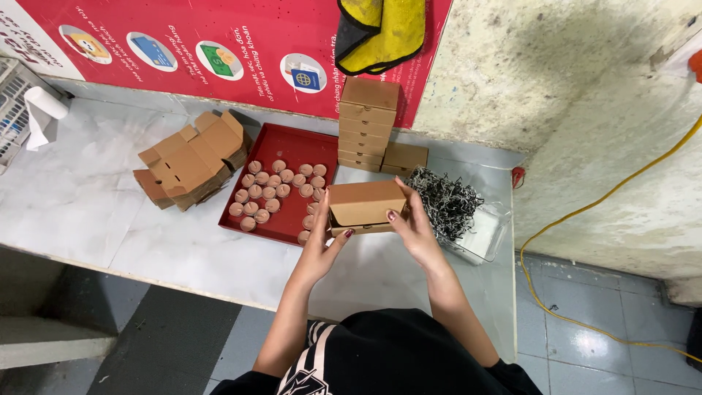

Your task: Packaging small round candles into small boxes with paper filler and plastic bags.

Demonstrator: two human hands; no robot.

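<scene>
Currently both hands, left hand (pixel 319 241) and right hand (pixel 414 227), clamped on small cardboard box (pixel 365 205) above red tray (pixel 291 140); finished stack (pixel 368 124) at table's back edge, flat blanks (pixel 191 157) remaining.

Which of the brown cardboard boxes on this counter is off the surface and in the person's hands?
The small box between the left hand and right hand, in front of the red tray. The others sit stacked by the wall or lie flat, unfolded.

The person wears a black top (pixel 380 355) with a white striped graphic at the chest — forearms left bare. Dark red polish covers the fingernails (pixel 349 233) on both hands.
</scene>
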